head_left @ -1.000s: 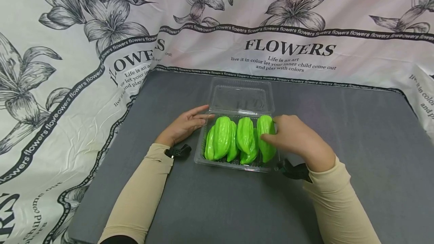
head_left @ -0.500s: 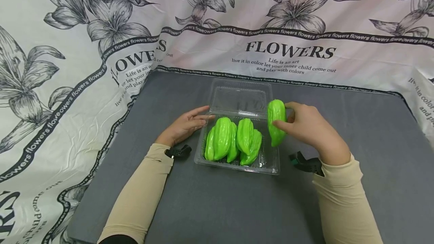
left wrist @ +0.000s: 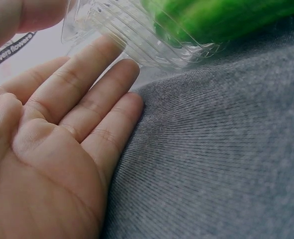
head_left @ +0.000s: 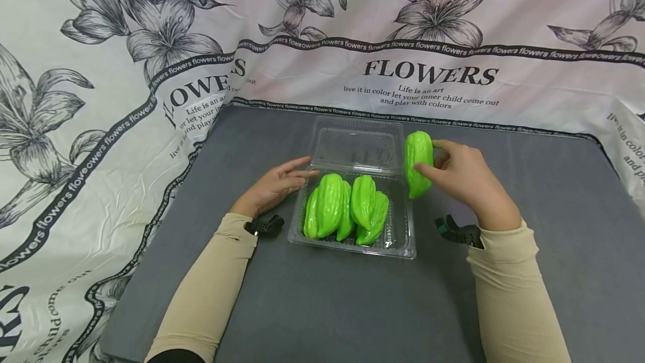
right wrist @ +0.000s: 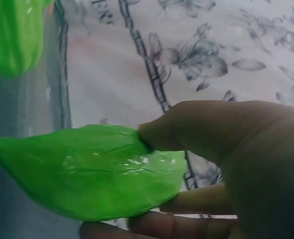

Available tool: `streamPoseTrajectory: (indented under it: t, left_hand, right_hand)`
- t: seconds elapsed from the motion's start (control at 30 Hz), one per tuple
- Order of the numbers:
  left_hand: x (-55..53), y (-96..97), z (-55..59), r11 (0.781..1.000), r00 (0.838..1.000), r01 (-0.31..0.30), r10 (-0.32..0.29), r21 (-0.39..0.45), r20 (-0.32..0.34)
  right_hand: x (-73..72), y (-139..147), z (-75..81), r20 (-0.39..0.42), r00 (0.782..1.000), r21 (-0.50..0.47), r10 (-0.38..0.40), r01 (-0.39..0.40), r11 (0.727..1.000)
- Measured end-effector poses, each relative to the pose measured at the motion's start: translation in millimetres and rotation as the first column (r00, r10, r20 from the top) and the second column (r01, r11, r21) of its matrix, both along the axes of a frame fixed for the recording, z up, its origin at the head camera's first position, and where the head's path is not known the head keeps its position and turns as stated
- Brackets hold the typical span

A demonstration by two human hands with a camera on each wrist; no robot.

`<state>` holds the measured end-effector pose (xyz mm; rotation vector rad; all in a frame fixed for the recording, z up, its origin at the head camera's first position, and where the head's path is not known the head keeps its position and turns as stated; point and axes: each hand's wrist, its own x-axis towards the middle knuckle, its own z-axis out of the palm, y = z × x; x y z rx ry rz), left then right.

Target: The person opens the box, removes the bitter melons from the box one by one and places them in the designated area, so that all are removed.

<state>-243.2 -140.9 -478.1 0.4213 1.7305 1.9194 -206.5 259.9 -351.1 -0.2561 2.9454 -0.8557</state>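
My right hand (head_left: 466,181) pinches a bright green, ribbed, pepper-like vegetable (head_left: 418,164) between thumb and fingers, up beside the right side of the clear plastic box (head_left: 402,240). In the right wrist view this pepper-like piece (right wrist: 92,172) lies across the fingers, its narrow tip pointing left. Several similar green pieces (head_left: 330,206) lie in the left and middle of the box. My left hand (head_left: 274,186) rests at the box's left edge, fingers extended. The left wrist view has the straight fingers (left wrist: 102,104) right at the ridged plastic wall (left wrist: 152,35).
The box's hinged lid (head_left: 358,144) stands raised behind it, towards the back. Everything sits on a grey cloth-covered table (head_left: 312,307). A white curtain printed with flowers and lettering (head_left: 433,88) borders the table at the back and left.
My right hand has lifted the rightmost green pepper-like vegetable out of the box and carried it up and to the right. The left hand has stayed in place.
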Motion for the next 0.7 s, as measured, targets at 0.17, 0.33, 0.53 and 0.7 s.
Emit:
streamPoseTrajectory:
  t: [0.17,0.33,0.53,0.7]
  left_hand:
    - [0.1,0.0,0.7,1.0,1.0,-0.008,0.008,0.009,0.009]
    - [-0.3,-0.3,0.7,1.0,1.0,-0.006,0.006,0.011,0.006]
    - [0.8,-0.4,1.6,1.0,1.0,-0.003,0.003,0.005,0.008]
    - [0.3,-0.6,0.8,1.0,1.0,0.004,-0.004,0.001,0.004]
  right_hand:
    - [-8.3,6,-9.7,-0.029,0.997,-0.013,-0.067,0.067,0.998]
    - [-17.4,13,-21.1,-0.036,0.988,-0.046,-0.15,0.148,0.988]
    - [-27.3,22,-41.7,-0.064,0.967,-0.117,-0.248,0.24,0.964]
    - [-34.7,26,-61.7,-0.109,0.943,-0.166,-0.314,0.294,0.941]
